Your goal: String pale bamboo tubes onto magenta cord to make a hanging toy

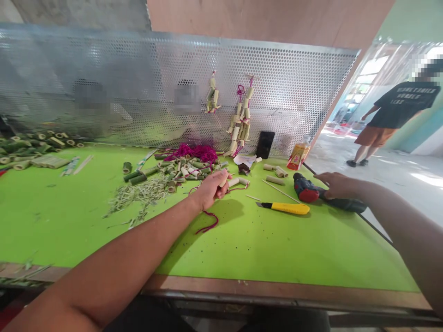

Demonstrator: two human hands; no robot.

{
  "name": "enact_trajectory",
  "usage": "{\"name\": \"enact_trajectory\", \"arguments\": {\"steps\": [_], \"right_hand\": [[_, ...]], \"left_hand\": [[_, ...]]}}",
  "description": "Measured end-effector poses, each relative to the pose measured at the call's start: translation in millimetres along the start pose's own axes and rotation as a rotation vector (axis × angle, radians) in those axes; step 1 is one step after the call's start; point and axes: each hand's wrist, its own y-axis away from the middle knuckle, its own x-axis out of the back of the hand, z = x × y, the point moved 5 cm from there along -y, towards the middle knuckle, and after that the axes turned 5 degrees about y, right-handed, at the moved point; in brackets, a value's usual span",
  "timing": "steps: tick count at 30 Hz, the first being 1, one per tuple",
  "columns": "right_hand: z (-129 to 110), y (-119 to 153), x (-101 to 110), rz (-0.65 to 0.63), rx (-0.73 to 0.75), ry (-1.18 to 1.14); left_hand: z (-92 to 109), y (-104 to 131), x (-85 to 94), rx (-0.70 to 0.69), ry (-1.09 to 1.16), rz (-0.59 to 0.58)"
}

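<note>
My left hand (213, 188) is closed around a short pale piece of bamboo (224, 180), above the green tabletop. Dark pink cord (209, 226) hangs below that hand, and more cord runs to small bamboo tubes (238, 183) just beyond it. At the right, my right hand (335, 185) is over the handle of a cordless drill (308, 189), fingers apart and stretched out; whether they touch it I cannot tell. The drill lies on its side, its red and black body pointing left. Between the hands lie a yellow utility knife (285, 208) with its blade out and a thin stick (280, 191).
Behind the left hand are cut bamboo pieces (187, 168), a pink cord heap (195, 152) and shavings (138, 196). Strung bamboo figures (238, 124) lean on a perforated metal panel (287, 78), near a phone (265, 144) and bottle (298, 154). A person (398, 106) stands beyond.
</note>
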Motion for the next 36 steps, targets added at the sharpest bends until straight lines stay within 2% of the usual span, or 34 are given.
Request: {"name": "enact_trajectory", "arguments": {"steps": [2, 4, 6, 9, 12, 14, 16, 18, 21, 23, 25, 28, 31, 36], "right_hand": [[-19.3, 3.9, 16.7, -0.016, 0.051, -0.019], [-54.5, 15.1, 21.3, -0.071, 0.168, -0.113], [-94.6, 30.4, 9.6, -0.204, 0.283, -0.139], [-134.4, 45.3, -14.8, -0.228, 0.325, -0.036], [-144.9, 48.8, -32.2, -0.223, 0.332, 0.031], [-143.0, 48.6, -32.2, -0.225, 0.316, 0.028], [-144.6, 49.2, -21.0, -0.174, 0.296, -0.038], [-155.8, 52.1, -3.5, -0.066, 0.287, -0.153], [-186.6, 60.0, 17.3, 0.105, 0.254, -0.312], [-207.7, 64.8, 19.8, 0.169, 0.194, -0.341], [-226.0, 68.8, 14.6, 0.187, 0.196, -0.34], [-239.4, 72.6, 1.2, 0.171, 0.233, -0.252], [-239.7, 73.6, -7.1, 0.155, 0.255, -0.15], [-237.4, 70.8, -6.8, 0.115, 0.246, -0.015]], "left_hand": [[-1.5, -0.9, -1.5, 0.019, 0.067, -0.007], [-1.8, -1.1, -3.5, 0.035, 0.145, -0.009], [-0.3, -0.1, -6.6, 0.045, 0.212, -0.024], [2.8, 2.8, -12.4, 0.061, 0.272, -0.068], [4.5, 4.6, -14.3, 0.057, 0.301, -0.055], [4.1, 4.0, -12.8, 0.041, 0.316, -0.015], [2.6, 2.9, -10.8, 0.024, 0.327, 0.024], [0.1, 2.6, -9.7, 0.011, 0.322, 0.072], [-6.3, 6.4, -15.2, 0.039, 0.286, 0.12], [-10.9, 11.7, -25.4, 0.071, 0.275, 0.112], [-13.9, 17.8, -37.3, 0.077, 0.278, 0.105], [-16.9, 25.4, -48.8, 0.071, 0.247, 0.159], [-19.3, 28.9, -52.2, 0.072, 0.221, 0.217], [-24.8, 27.9, -53.0, 0.114, 0.221, 0.242]]}}
